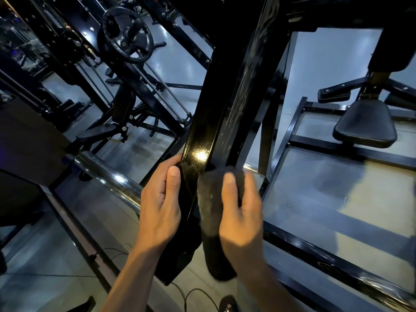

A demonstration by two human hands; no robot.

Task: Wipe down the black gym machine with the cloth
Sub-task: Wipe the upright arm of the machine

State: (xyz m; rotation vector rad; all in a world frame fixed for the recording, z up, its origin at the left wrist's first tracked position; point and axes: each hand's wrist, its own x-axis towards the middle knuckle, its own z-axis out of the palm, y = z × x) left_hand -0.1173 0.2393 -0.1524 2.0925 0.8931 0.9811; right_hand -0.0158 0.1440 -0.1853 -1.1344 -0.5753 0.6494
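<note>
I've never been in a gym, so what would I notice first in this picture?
Right in the middle, a shiny black beam slants up, and two hands work at its lower end. The left hand grips its edge while the right hand presses a dark fuzzy cloth against it. A round weight plate hangs at upper left.

Head view, looking steeply down, close in

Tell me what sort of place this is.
Most likely a gym: a weight plate hangs on a black rack, a padded seat sits on a steel frame, and the right hand wipes a black machine beam with a cloth.
</note>
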